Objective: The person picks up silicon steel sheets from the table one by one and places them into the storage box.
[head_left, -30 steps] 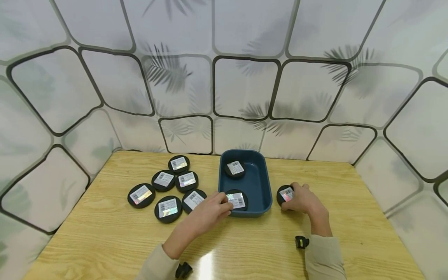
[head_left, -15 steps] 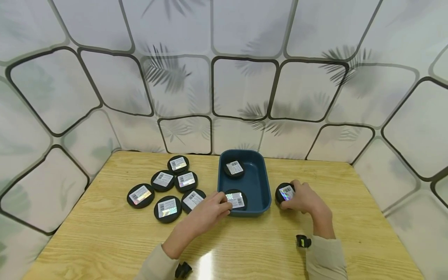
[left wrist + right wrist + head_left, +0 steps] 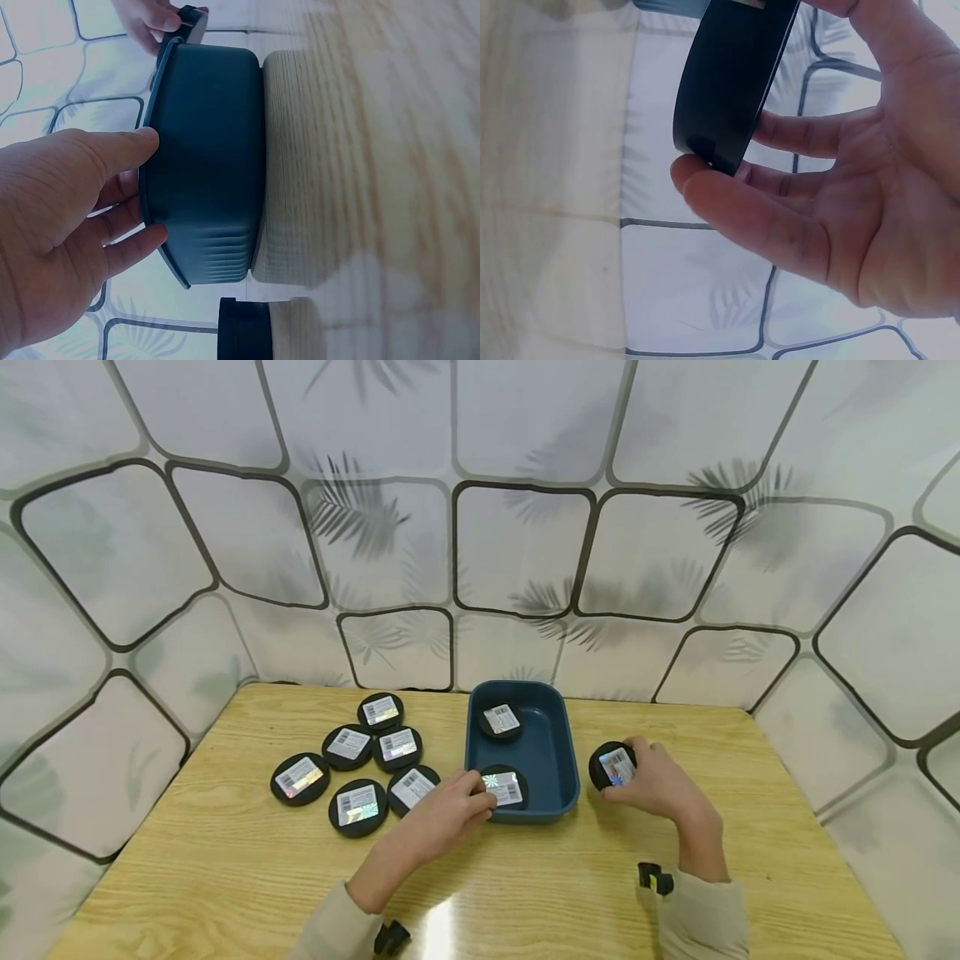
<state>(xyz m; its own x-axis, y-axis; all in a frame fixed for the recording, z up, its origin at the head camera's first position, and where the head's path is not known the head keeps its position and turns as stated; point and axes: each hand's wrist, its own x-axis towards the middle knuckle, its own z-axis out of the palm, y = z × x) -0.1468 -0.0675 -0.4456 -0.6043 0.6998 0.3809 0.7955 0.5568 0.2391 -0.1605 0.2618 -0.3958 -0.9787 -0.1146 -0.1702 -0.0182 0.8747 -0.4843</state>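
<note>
Right hand (image 3: 660,785) grasps a black disc (image 3: 611,766), a strip of bench (image 3: 592,718) separating it from the blue tub (image 3: 545,743); left hand (image 3: 448,812) holds the tub's rim (image 3: 540,817).

I see both sleeved arms (image 3: 705,914) slanted inward toward the surface's (image 3: 555,893) far edge; the left hand (image 3: 450,810) pinches; the right hand (image 3: 660,782) — nearer the right edge — grips, thumb (image 3: 757,232) opposing curved fingers (image 3: 802,133).
</note>
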